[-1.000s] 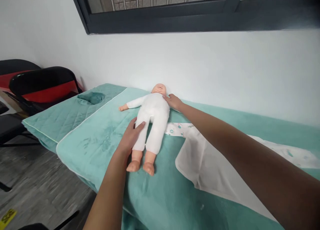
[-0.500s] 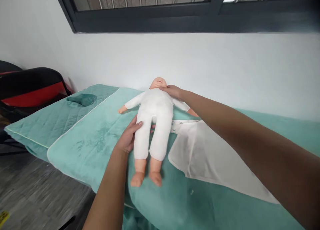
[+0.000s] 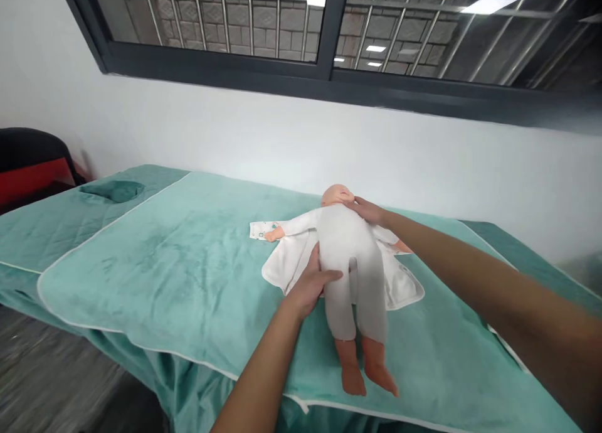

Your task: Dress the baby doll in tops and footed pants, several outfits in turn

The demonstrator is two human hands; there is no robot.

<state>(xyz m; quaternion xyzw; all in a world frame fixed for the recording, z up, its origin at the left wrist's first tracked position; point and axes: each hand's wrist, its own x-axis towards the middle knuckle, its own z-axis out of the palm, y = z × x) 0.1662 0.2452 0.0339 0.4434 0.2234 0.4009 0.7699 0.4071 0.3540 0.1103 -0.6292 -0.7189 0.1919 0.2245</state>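
Observation:
A baby doll with a white cloth body and bare plastic head, hands and feet lies face up, its feet toward me. My left hand grips it at the hip, thumb over the thigh and fingers partly hidden under the body. At the neck and shoulder, my right hand holds the doll, with some fingers out of sight behind the head. Under the doll's back and arms a white baby shirt is spread out, its patterned cuff beyond one doll hand.
Green plush covering spreads over the bed, which has a face hole at its left end. A white wall and a barred window stand behind. At far left is a black and red chair.
Both hands have carried the doll to the right, and it is now over the spread white shirt. My view has shifted right and up, showing more of the window.

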